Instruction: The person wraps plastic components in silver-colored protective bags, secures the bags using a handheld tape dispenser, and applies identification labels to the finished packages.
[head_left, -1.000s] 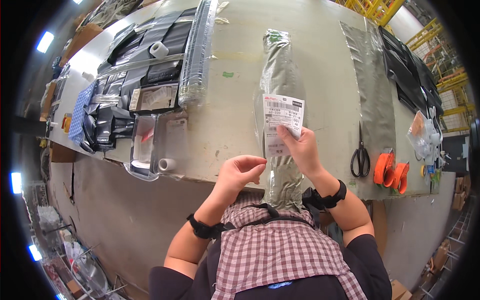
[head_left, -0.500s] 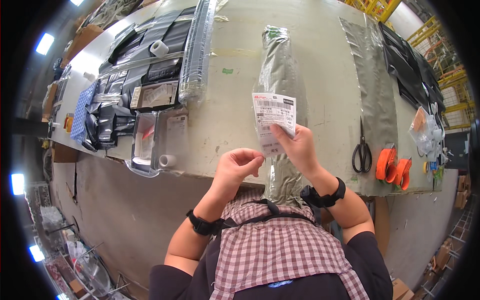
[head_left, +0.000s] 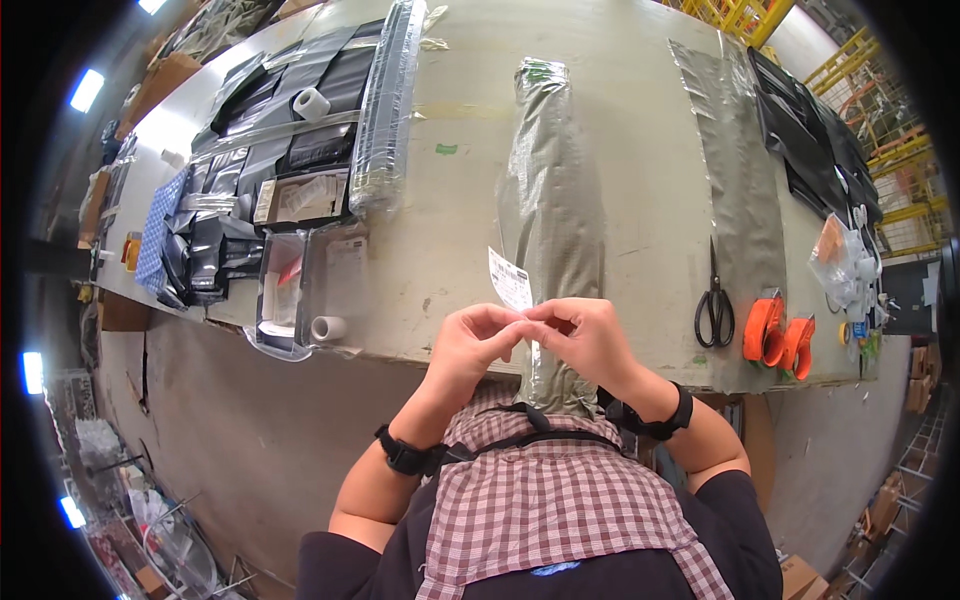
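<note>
Between my two hands is a white printed label (head_left: pixel 510 282), its far end curling up and its near edge pinched. My left hand (head_left: pixel 474 338) is closed in a pinch at that edge. Right beside it, fingertips touching or almost touching, my right hand (head_left: pixel 582 338) pinches the same edge. Under the label lies a long parcel in grey-green plastic wrap (head_left: pixel 552 190), its near end reaching over the table edge to my apron. The fingertips hide the label's near corner.
On the right lie black scissors (head_left: pixel 714 312), orange tape dispensers (head_left: pixel 765 330) and a flat grey-green plastic sheet (head_left: pixel 735 170). Left are black plastic bags (head_left: pixel 330 75), a clear-wrapped long bundle (head_left: pixel 385 120), an open box of labels (head_left: pixel 310 197) and a white roll (head_left: pixel 328 327).
My right hand has moved down and left to meet my left hand at the label's near edge. The label has dropped nearer and now curls, turned partly edge-on.
</note>
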